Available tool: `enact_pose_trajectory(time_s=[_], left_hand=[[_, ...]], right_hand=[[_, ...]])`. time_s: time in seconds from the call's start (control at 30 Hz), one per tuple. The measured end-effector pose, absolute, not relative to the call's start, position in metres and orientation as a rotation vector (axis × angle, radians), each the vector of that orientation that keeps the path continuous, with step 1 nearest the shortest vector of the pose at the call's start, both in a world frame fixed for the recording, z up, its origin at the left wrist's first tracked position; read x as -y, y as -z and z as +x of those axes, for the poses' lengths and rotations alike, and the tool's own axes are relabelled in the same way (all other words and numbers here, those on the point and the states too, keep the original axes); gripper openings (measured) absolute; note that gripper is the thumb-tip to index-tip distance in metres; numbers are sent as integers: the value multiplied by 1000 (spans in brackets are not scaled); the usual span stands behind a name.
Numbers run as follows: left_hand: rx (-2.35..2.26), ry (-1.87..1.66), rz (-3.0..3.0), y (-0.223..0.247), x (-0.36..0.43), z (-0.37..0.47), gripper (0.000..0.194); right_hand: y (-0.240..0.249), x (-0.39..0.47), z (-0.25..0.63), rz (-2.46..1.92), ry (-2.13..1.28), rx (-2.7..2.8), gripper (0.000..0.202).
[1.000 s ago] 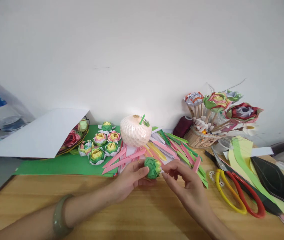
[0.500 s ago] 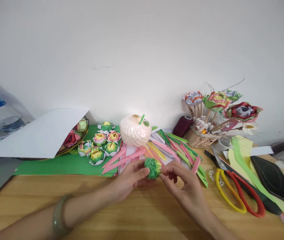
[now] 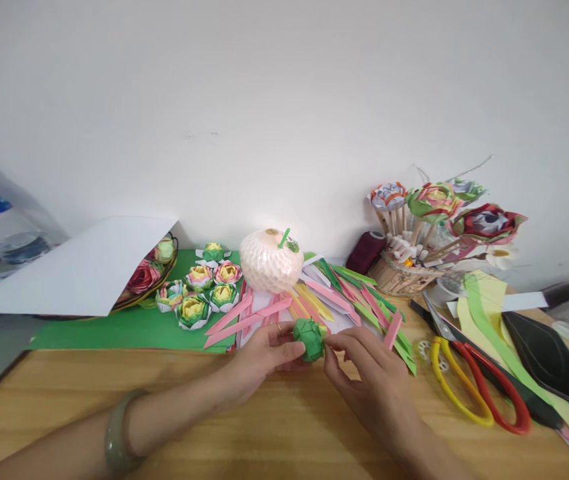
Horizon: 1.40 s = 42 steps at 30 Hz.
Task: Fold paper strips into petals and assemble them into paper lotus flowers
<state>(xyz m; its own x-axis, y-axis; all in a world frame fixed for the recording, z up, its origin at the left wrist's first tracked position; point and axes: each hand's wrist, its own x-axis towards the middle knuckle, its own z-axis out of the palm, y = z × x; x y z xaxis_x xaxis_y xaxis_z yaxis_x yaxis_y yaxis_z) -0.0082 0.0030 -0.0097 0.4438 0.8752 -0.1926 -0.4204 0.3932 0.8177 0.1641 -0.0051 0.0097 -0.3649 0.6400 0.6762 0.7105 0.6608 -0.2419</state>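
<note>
Green paper flower (image 3: 307,339): held over the counter (image 3: 264,433), on the near side of the pink strips (image 3: 237,326). Left hand (image 3: 264,353) clamped on it; excess thumb pressure could crush petals. Right hand (image 3: 374,370) at its right edge, pinch unconfirmed; tugging could loosen folds.

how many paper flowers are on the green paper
6: a back flower, then a middle-left flower and middle-right flower, then front-left flower, front-center flower and front-right flower. The white sheet may hide more.
</note>
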Motion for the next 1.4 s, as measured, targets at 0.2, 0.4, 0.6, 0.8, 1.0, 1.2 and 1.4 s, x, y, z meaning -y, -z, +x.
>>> enact_pose_trajectory(time_s=[0.2,0.4,0.6,0.8,1.0,1.2,1.4], left_hand=[[-687,-912,764,9,-3,-7,36],[-705,-948,810,11,-3,-8,33],[-733,-915,807,14,-4,-10,37],[-751,-932,811,15,-4,-10,40],[-738,-913,826,14,-5,-10,38],[-732,-899,833,12,-5,-11,37],[-731,-891,828,11,-5,-10,35]], right_hand=[[-5,7,166,-1049,371,2201,12],[-18,6,163,-1092,-412,2021,15],[-26,-2,164,-1217,-1152,1746,23],[-21,-1,163,-1214,-1071,1843,26],[-22,2,162,-1135,-843,1998,28],[-23,4,162,-1113,-809,2036,27],[-24,3,164,-1093,-881,2050,26]])
